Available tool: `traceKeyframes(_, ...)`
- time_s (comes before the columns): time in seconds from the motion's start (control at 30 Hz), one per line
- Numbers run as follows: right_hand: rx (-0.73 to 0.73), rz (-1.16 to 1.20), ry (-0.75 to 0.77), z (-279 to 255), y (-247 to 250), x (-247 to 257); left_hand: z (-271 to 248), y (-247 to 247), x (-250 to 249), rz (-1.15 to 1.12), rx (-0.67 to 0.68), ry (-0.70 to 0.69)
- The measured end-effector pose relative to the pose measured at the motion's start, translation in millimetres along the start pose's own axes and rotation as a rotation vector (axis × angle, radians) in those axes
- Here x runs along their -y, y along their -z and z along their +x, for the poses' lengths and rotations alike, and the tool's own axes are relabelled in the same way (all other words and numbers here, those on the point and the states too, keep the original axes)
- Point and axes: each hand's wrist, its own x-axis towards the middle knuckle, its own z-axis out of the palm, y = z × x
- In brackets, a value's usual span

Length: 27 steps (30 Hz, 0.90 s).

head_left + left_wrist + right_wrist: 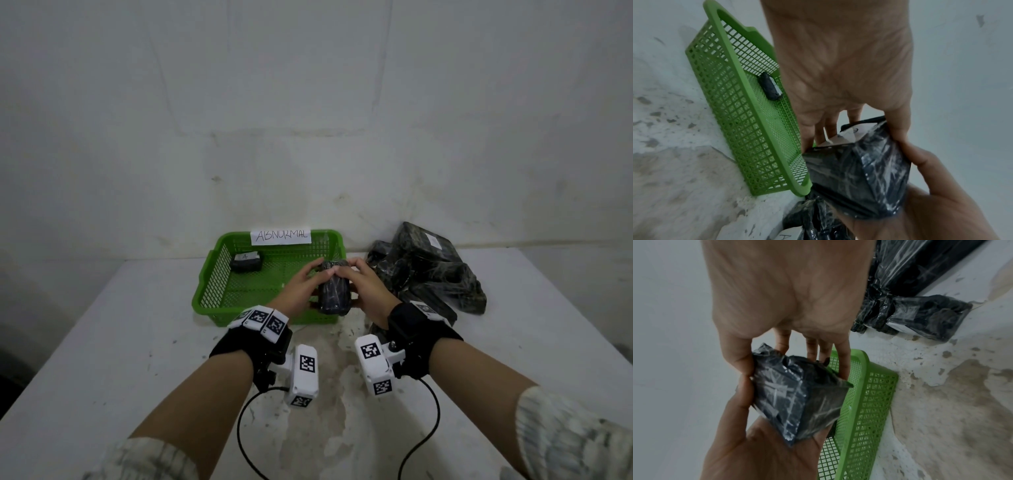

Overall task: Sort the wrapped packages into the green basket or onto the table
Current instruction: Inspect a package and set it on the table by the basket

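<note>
A small package wrapped in black plastic [334, 294] is held in the air between both hands, over the right front corner of the green basket [219, 274]. My left hand [303, 286] grips its left side and my right hand [359, 286] grips its right side, fingers curled over the far end. In the left wrist view a white label shows on the package [857, 164] near my fingers [830, 128]. The right wrist view shows the package [797, 395] pinched between thumb and fingers [844, 360]. One small labelled package [246, 262] lies in the basket's back left.
A pile of several black wrapped packages [431, 270] lies on the white table [102, 342] right of the basket, against the wall. A paper sign reading ABNORMAL [281, 235] sits on the basket's back rim. Two black cables [246, 438] run over the table near me.
</note>
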Motion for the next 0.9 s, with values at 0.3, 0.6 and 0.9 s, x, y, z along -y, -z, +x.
traceKeyframes(0.3,0.108,-0.093,0.012,-8.0,-4.9,2.6,4.1,4.3,-1.6,-0.072,-0.077,-0.021)
traceKeyframes(0.6,0.015,0.027,0.016,-4.3,-6.3,0.2,-4.4,5.9,-3.3,-0.078,-0.027,0.018)
traceKeyframes(0.9,0.101,0.101,-0.019,-5.2,-3.5,1.1,-2.4,3.7,-5.1,-0.052,-0.107,-0.048)
